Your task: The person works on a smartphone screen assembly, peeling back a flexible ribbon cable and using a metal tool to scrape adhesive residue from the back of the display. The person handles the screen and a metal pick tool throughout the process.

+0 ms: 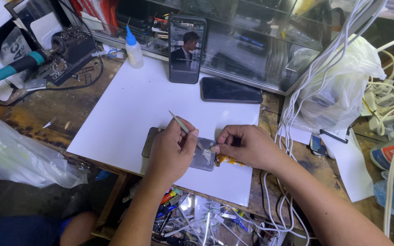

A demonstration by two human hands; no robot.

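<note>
Pinching thin tweezers (183, 125), the left hand (172, 152) has its fingers clamped on the tool, whose tip rests on a small grey phone part (204, 159) near the front edge of the white sheet (128, 118) on the table (42, 114). The right hand (247, 146) presses the part down, fingers together on its right end, beside an orange ribbon cable (226, 159). Below the table edge, an open drawer (197, 221) holds a jumble of tools and wires. Two phones sit farther back: one upright (187, 49), screen lit, one lying flat (231, 90). One squeeze bottle (133, 50) stands far left, near a soldering iron (17, 68). White cables (297, 109) and a plastic bag (338, 86) crowd the right.
</note>
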